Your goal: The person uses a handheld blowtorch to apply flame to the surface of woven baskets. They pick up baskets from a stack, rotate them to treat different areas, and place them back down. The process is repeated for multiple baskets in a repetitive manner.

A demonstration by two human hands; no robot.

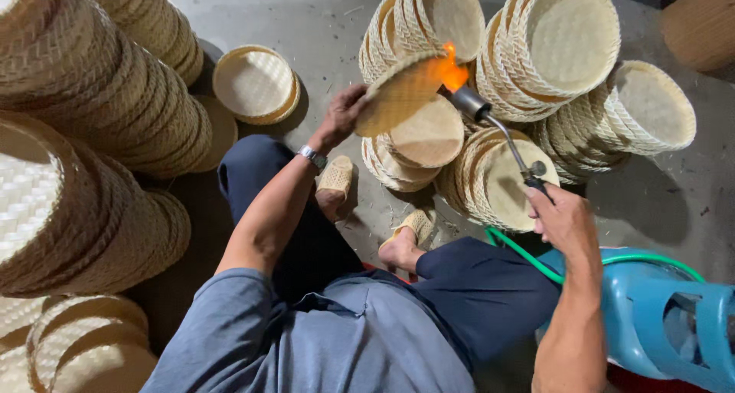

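Left hand [342,116] is gripping a woven basket [398,94] by its rim, tilted so the flame [452,71] licks it; right hand [563,218] is clenching the torch [498,129] handle.

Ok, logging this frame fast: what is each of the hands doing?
Left hand: closed on the rim of a woven basket tray.
Right hand: closed around the gas torch, its flame on the tray.

head cam | looks steeply down, close | over lap, hands, floor [321,26]
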